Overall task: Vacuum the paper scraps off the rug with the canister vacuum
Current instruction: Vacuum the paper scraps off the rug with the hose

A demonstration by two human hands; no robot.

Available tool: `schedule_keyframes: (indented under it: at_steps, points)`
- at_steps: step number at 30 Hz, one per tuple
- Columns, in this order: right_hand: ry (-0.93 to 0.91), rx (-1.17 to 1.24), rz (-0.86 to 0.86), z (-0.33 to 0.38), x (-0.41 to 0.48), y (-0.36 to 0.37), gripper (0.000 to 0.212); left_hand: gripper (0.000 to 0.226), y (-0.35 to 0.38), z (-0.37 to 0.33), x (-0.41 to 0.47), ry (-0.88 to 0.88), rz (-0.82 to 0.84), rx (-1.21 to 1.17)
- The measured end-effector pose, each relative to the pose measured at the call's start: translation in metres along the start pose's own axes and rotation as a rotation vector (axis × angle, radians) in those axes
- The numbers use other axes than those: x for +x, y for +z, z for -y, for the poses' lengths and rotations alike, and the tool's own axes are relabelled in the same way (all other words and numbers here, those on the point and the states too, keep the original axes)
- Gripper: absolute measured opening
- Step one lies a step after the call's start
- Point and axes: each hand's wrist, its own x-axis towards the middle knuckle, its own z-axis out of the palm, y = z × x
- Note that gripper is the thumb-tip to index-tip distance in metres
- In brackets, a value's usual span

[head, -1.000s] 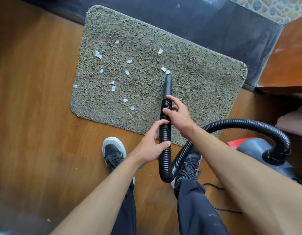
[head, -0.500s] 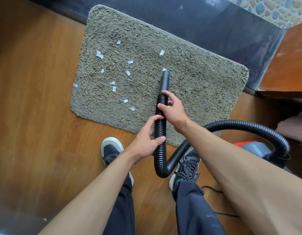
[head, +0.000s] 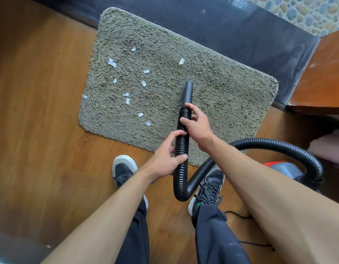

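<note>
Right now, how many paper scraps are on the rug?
12, counting the touching pair as two: one scrap beyond the nozzle, ten over the rug's left half, one at its left edge; hose may hide more.

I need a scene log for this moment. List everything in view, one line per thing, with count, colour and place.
rug: one, grey-green, on the floor against the dark sill
paper scraps: about eleven, white, on the rug's left half; one more on the floor off its left edge
hose: one, black, ribbed, runs from the canister to both hands, nozzle tip at the rug's middle
canister vacuum: one, grey and red, on the floor at right, partly hidden
cord: one, black, on the floor by the right leg
floor: brown wood
furniture: one, brown wood, right edge
shoes: two, black with white soles, at the rug's near edge
left hand: grips the hose lower down
right hand: holds the hose nearer the nozzle
</note>
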Motion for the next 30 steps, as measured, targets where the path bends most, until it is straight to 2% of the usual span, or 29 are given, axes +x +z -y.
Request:
schedule_keyframes:
  at_steps: [6, 23, 30]
  points:
    - [-0.022, -0.010, -0.010, -0.002, 0.002, -0.004, 0.052, 0.056, 0.002, 0.000, 0.003, 0.008, 0.013, 0.002]
    - [-0.078, -0.086, 0.049, 0.046, 0.030, 0.019, 0.052, 0.057, -0.034, -0.025, 0.021, 0.053, -0.028, 0.032]
    - [-0.087, -0.133, 0.001, 0.046, 0.034, 0.031, 0.052, 0.057, -0.045, -0.026, 0.023, 0.054, -0.023, 0.012]
